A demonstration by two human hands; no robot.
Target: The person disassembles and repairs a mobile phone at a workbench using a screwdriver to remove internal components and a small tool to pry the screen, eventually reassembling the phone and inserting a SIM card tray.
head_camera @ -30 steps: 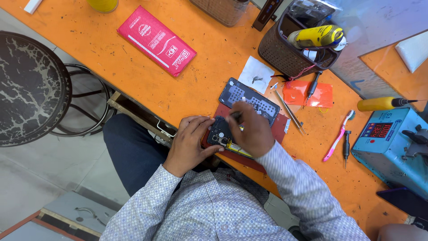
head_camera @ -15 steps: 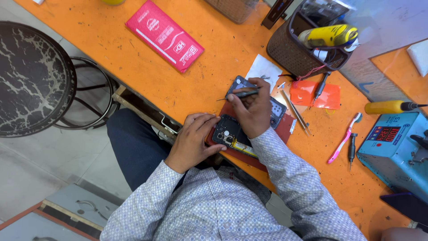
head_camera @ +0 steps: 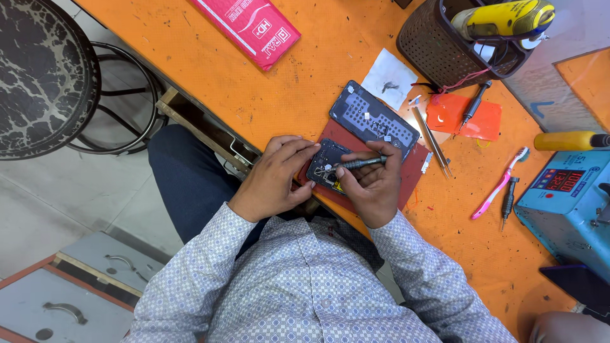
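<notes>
An opened dark phone (head_camera: 325,165) lies on a red mat (head_camera: 406,174) at the near edge of the orange table (head_camera: 330,57). My left hand (head_camera: 274,178) steadies the phone's left side with fingers on its top edge. My right hand (head_camera: 373,184) grips a slim grey screwdriver (head_camera: 356,163), whose tip points left onto the phone's insides. A dark phone back cover (head_camera: 372,119) rests just beyond, half on the mat.
A brown basket (head_camera: 445,51) with a yellow tool stands far right, with an orange pad (head_camera: 464,117), tweezers (head_camera: 433,141), a pink toothbrush (head_camera: 499,184) and a blue machine (head_camera: 569,206) nearby. A pink packet (head_camera: 251,25) lies far left. A stool (head_camera: 44,76) stands beside the table.
My right hand came back from the back cover to the phone, bringing the screwdriver tip down onto it. The left hand has kept its hold on the phone.
</notes>
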